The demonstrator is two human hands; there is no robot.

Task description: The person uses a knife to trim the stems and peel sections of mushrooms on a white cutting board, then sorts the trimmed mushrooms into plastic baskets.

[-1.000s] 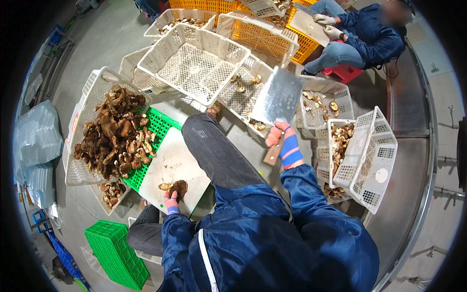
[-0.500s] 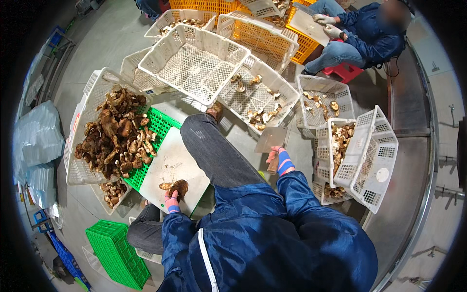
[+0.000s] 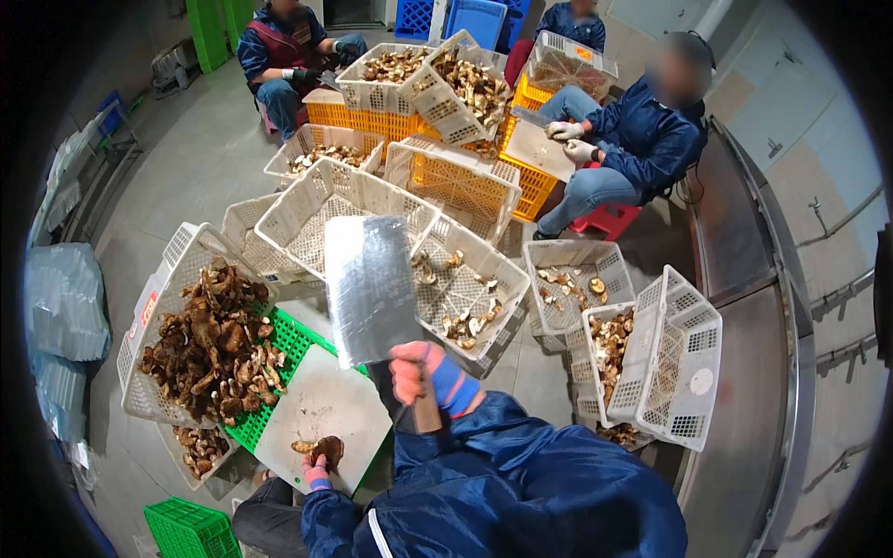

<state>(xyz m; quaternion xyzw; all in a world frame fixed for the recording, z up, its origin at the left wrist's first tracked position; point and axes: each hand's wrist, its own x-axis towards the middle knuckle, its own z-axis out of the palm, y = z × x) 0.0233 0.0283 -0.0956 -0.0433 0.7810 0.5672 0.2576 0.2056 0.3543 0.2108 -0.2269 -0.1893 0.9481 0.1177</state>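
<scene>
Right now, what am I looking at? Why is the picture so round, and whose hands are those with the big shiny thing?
The picture comes from a small camera worn on a person's head, looking down. Its lens bends everything into a round shape. The blue sleeves at the bottom belong to that person.

Their right hand grips the handle of a big cleaver, lifted up with its flat blade facing the camera. Their left hand presses a brown mushroom onto a white cutting board, which lies on a green crate.

To the left, a white basket is heaped with brown mushrooms. Ahead, another white basket holds a few cut pieces. More baskets stand around on the grey floor. Farther back, other people in blue sit among yellow crates doing similar work.
</scene>
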